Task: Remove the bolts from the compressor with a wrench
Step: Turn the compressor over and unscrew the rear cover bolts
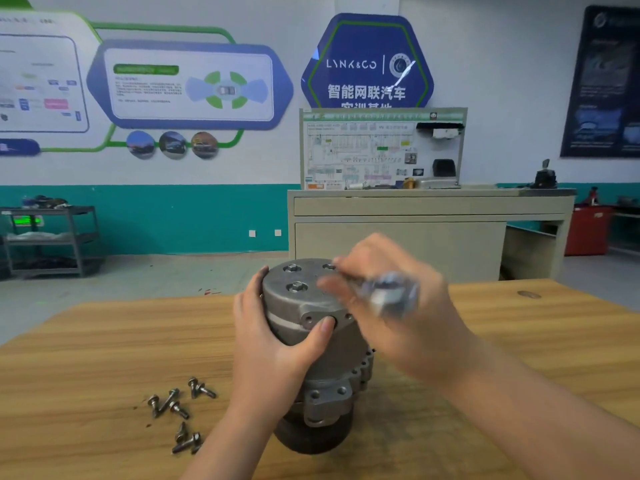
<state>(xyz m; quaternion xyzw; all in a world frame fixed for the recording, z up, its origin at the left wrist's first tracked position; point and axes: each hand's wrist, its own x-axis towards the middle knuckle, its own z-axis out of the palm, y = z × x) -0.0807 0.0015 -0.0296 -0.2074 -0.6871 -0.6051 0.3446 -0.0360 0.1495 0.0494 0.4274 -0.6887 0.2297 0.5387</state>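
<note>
Head view shows loose grey steel bolts [180, 415] on the wooden surface [86, 358], the left hand [277, 344] gripping the upright grey metal cylindrical compressor [311, 306], the right hand [391, 306] closed around a blurred silver wrench [388, 294] over its bolted top.

The compressor [311, 327] is grey cast metal with a dull, slightly grainy finish; its flat top face looks smoother and faintly satin, and the lowest part is darker and matt. The bolts [297, 286] seated in that face are plain grey metal. The loose bolts [178, 408] beside it are steel with a brighter sheen on heads and washers. The counter [104, 358] is wood or wood-look, with long brown grain streaks, a smooth low-gloss surface and a few dark scuffs. The wrench [388, 292] in the right hand [391, 306] is motion-blurred, showing only shiny, chrome-like metal.
</note>
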